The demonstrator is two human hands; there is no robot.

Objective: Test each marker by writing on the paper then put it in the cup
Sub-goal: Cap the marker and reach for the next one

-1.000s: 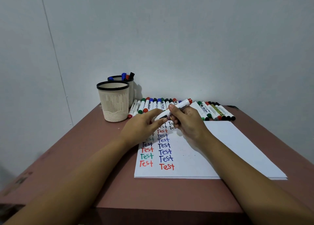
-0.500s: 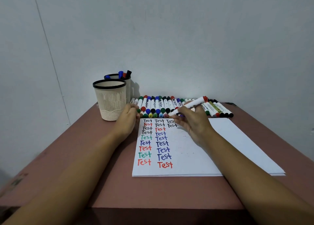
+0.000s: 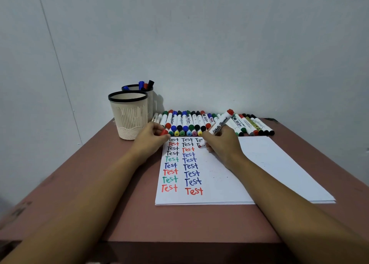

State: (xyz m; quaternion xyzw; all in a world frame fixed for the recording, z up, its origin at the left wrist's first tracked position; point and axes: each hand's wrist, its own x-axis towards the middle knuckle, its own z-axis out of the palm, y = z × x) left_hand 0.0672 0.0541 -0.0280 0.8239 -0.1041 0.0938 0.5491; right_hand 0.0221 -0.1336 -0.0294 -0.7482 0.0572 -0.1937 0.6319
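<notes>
I see the right hand curled round the red marker, tip down on the paper in the third column; the left hand pinches its red cap just beside the cup. My worry: the writing hand's heel sits over the paper and may smear fresh ink, or nudge the marker row just behind its knuckles.
</notes>
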